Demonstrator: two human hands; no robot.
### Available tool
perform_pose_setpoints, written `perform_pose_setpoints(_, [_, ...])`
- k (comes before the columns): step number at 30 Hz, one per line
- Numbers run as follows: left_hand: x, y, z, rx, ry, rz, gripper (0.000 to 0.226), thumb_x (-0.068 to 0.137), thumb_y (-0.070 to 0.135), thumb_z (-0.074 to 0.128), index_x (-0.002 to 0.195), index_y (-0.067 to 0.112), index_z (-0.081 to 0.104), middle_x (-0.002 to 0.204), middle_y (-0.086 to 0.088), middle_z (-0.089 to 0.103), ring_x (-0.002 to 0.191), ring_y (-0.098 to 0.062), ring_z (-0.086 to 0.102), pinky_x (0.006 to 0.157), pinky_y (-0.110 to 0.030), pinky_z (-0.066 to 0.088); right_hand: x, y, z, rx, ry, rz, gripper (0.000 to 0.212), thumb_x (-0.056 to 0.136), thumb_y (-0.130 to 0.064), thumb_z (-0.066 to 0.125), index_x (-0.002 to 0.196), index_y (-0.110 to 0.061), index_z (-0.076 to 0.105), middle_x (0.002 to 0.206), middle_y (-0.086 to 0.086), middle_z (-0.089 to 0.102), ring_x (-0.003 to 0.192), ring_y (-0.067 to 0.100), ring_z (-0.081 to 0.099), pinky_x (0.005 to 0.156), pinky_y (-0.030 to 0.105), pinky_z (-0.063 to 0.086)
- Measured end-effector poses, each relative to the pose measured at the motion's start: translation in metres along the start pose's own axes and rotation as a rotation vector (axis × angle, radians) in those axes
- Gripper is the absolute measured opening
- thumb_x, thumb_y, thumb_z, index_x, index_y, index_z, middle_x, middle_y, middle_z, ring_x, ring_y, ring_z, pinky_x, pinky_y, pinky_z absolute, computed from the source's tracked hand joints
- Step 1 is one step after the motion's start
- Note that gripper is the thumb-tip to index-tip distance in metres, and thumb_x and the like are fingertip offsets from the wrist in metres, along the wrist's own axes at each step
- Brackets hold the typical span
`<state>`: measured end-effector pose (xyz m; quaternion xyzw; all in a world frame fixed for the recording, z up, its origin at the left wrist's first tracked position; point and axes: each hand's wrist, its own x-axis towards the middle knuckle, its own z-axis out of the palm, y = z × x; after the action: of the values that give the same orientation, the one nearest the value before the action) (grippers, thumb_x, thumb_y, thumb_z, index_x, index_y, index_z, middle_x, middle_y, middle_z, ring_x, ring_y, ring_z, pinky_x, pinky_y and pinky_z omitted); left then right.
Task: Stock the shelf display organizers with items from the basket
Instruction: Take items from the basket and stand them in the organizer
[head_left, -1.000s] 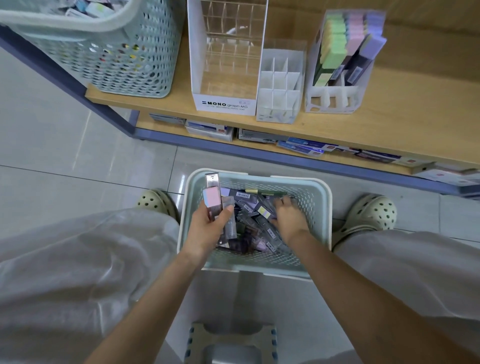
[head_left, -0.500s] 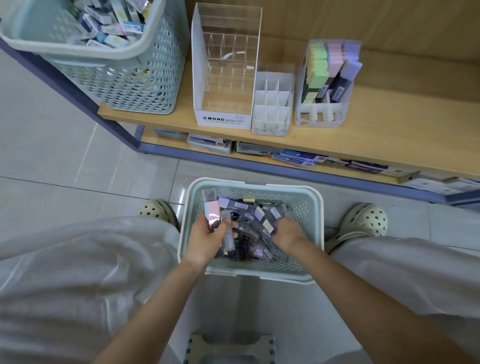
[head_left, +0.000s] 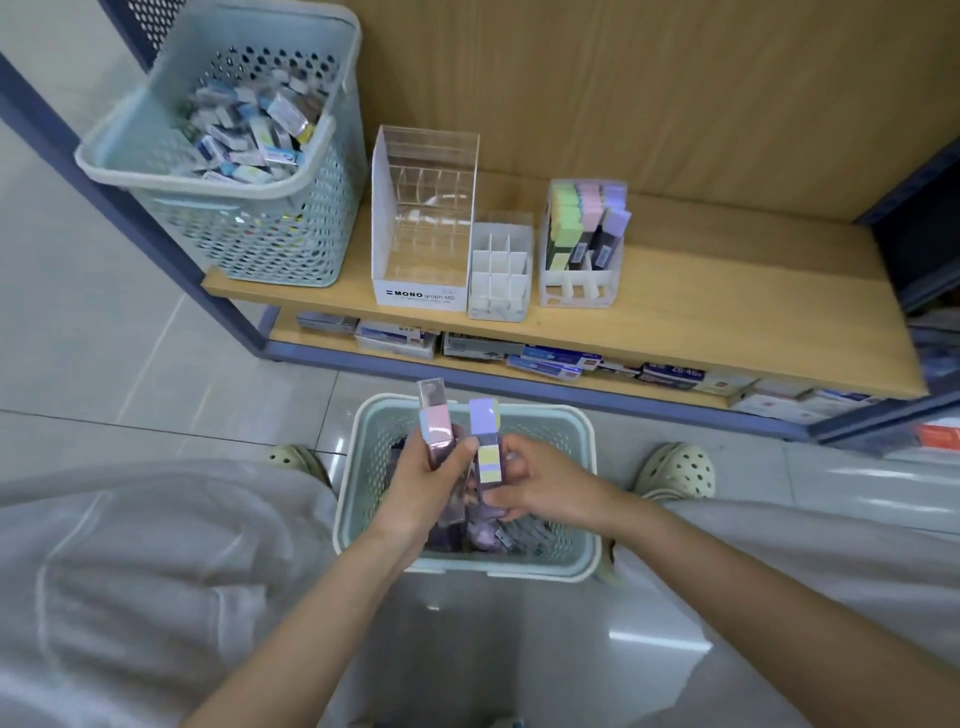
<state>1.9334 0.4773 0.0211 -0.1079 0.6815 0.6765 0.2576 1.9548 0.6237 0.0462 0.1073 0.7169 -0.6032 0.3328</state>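
right hand (head_left: 543, 488) now sits raised above the floor basket (head_left: 519, 569), lower centre, and pinches a lilac-yellow pack (head_left: 487, 441), long axis pointing up-frame. left hand (head_left: 418, 491) grips a pink-topped pack (head_left: 437, 423) beside it. part-filled organizer (head_left: 576, 292) lies up-frame and right, nearer the right hand.

Both forearms reach fwd and converge. L hand (head_left: 423, 486): fingers curled round a pink-topped pack (head_left: 437, 428), thumb up along its right side, tip just beside the other pack. R hand (head_left: 550, 488): thumb + fingers pinch the lower end of a purple-yellow pack (head_left: 487, 441), held upright. The 2 hands are close together, knuckles facing up.
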Motion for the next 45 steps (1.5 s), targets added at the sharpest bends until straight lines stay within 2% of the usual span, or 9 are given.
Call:
perform_pose_setpoints(6, [-0.019, 0.031, 0.014, 0.173, -0.119, 0.137, 0.011, 0.088, 0.013, 0.063, 0.094, 0.007, 0.055, 0.064, 0.001, 0.057, 0.053, -0.008, 0.051, 0.05, -0.018, 0.041, -0.03, -0.017, -0.014, -0.41, 0.059, -0.139, 0.018, 0.085, -0.008, 0.063, 0.1, -0.017, 0.058, 0.093, 0.011, 0.07, 0.082, 0.025, 0.068, 0.08, 0.04, 0.055])
perform_pose_setpoints(11, [-0.023, 0.061, 0.022, 0.207, -0.189, 0.251, 0.014, 0.089, 0.015, 0.062, 0.101, 0.012, 0.055, 0.06, 0.0, 0.055, 0.047, -0.009, 0.047, 0.046, -0.02, 0.038, -0.047, -0.047, -0.038, -0.261, 0.293, -0.308, 0.033, 0.086, -0.014, 0.066, 0.111, -0.025, 0.049, 0.112, 0.002, 0.063, 0.084, 0.013, 0.065, 0.082, 0.03, 0.054])
perform_pose_setpoints(14, [-0.02, 0.075, 0.024, 0.2, -0.21, 0.288, 0.013, 0.088, 0.012, 0.063, 0.097, 0.014, 0.054, 0.062, 0.004, 0.055, 0.049, -0.007, 0.05, 0.047, -0.018, 0.04, -0.058, -0.068, -0.053, -0.188, 0.333, -0.389, 0.023, 0.087, -0.01, 0.063, 0.098, -0.03, 0.057, 0.097, 0.005, 0.061, 0.078, 0.015, 0.063, 0.073, 0.028, 0.055])
perform_pose_setpoints(18, [-0.013, 0.086, 0.028, 0.268, -0.224, 0.328, 0.016, 0.087, 0.012, 0.064, 0.093, 0.02, 0.052, 0.067, 0.0, 0.052, 0.049, -0.001, 0.049, 0.048, -0.015, 0.04, -0.062, -0.079, -0.071, -0.397, 0.343, -0.362, 0.021, 0.085, -0.012, 0.066, 0.088, -0.032, 0.062, 0.079, -0.002, 0.063, 0.075, 0.022, 0.067, 0.077, 0.034, 0.053])
perform_pose_setpoints(22, [0.006, 0.103, 0.033, 0.276, -0.169, 0.331, 0.017, 0.089, 0.015, 0.062, 0.089, 0.026, 0.049, 0.066, 0.002, 0.053, 0.045, 0.001, 0.048, 0.045, -0.014, 0.038, -0.061, -0.095, -0.104, -0.507, 0.505, -0.379, 0.027, 0.089, -0.004, 0.053, 0.103, -0.026, 0.061, 0.081, 0.0, 0.056, 0.068, 0.017, 0.065, 0.062, 0.021, 0.05])
perform_pose_setpoints(25, [0.022, 0.116, 0.039, 0.301, -0.172, 0.343, 0.015, 0.089, 0.016, 0.062, 0.09, 0.025, 0.05, 0.063, 0.003, 0.055, 0.048, -0.003, 0.05, 0.048, -0.02, 0.04, -0.057, -0.107, -0.121, -0.272, 0.519, -0.351, 0.014, 0.091, -0.008, 0.056, 0.091, -0.02, 0.062, 0.073, 0.002, 0.052, 0.057, 0.003, 0.065, 0.055, 0.006, 0.044])
perform_pose_setpoints(32, [0.053, 0.139, 0.061, 0.309, -0.249, 0.326, 0.017, 0.09, 0.017, 0.061, 0.103, 0.019, 0.049, 0.068, 0.004, 0.055, 0.042, 0.003, 0.048, 0.043, -0.012, 0.036, -0.034, -0.122, -0.136, -0.006, 0.55, -0.367, 0.007, 0.083, -0.016, 0.068, 0.081, -0.01, 0.064, 0.064, 0.006, 0.049, 0.054, 0.009, 0.066, 0.054, 0.015, 0.053])
perform_pose_setpoints(39, [0.078, 0.147, 0.077, 0.271, -0.328, 0.328, 0.015, 0.09, 0.01, 0.06, 0.089, 0.021, 0.05, 0.054, 0.01, 0.054, 0.042, -0.002, 0.045, 0.043, -0.015, 0.037, -0.009, -0.131, -0.166, -0.338, 0.702, -0.404, 0.028, 0.081, -0.028, 0.071, 0.066, -0.009, 0.057, 0.041, -0.005, 0.05, 0.033, 0.007, 0.049, 0.039, 0.016, 0.041])
perform_pose_setpoints(45, [0.106, 0.151, 0.072, 0.262, -0.163, 0.303, 0.011, 0.091, 0.017, 0.059, 0.097, 0.016, 0.05, 0.064, 0.002, 0.053, 0.042, 0.001, 0.046, 0.043, -0.014, 0.039, 0.022, -0.123, -0.214, -0.51, 0.809, -0.425, 0.01, 0.088, -0.018, 0.064, 0.087, -0.009, 0.06, 0.062, 0.003, 0.063, 0.056, 0.017, 0.066, 0.059, 0.031, 0.056])
